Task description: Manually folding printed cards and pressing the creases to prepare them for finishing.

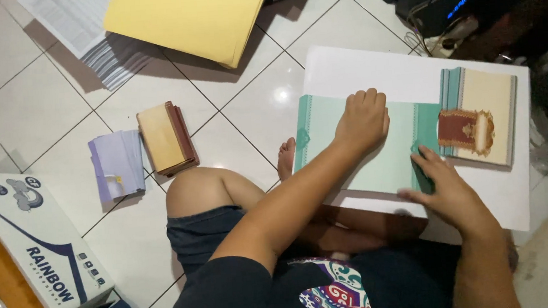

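Seated person in dark clothes, seen from above

Both forearms are bare. The left hand [363, 121] and right hand [447, 190] wear no rings, watch or gloves. A black sleeve [222, 292] covers the left upper arm, at 7 o'clock in the view. The shirt [335, 294] is black, with a print at 6 o'clock: curling shapes in purple, teal, red and white. Dark blue shorts [196, 233] end above the knee [190, 192], which is bare. A bare foot [286, 158] shows near the centre, toes rounded and unshod.
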